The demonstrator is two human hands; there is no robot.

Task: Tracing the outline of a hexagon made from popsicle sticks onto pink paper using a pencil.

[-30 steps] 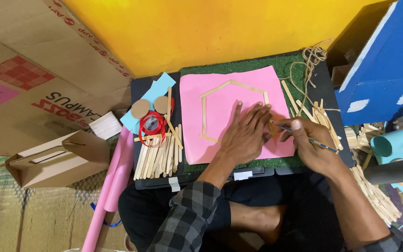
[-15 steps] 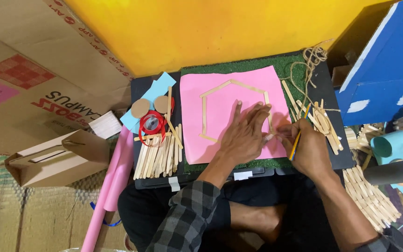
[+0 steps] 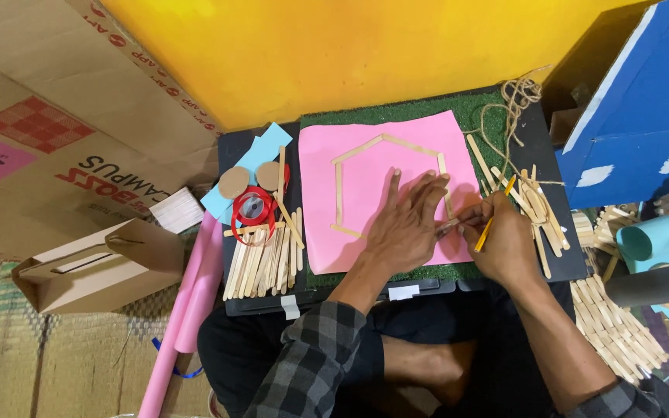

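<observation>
A pink paper sheet (image 3: 365, 166) lies on a green mat, with wooden sticks (image 3: 385, 142) laid on it in a hexagon outline. My left hand (image 3: 406, 224) presses flat on the sheet's lower right, fingers spread. My right hand (image 3: 505, 244) sits just to its right and grips a yellow pencil (image 3: 497, 210), its lower end down at the paper's right edge near a stick of the outline.
A pile of loose wooden sticks (image 3: 265, 259) and a red tape roll (image 3: 252, 207) lie left of the sheet. More sticks (image 3: 532, 213) and twine (image 3: 516, 97) lie at the right. A blue box (image 3: 644, 108), a brown paper bag (image 3: 94, 263) and a pink paper roll (image 3: 187, 310) surround the board.
My right hand has turned the pencil from lying sideways to standing steeply and shifted slightly left toward the sheet's edge. The left hand stays pressed on the paper.
</observation>
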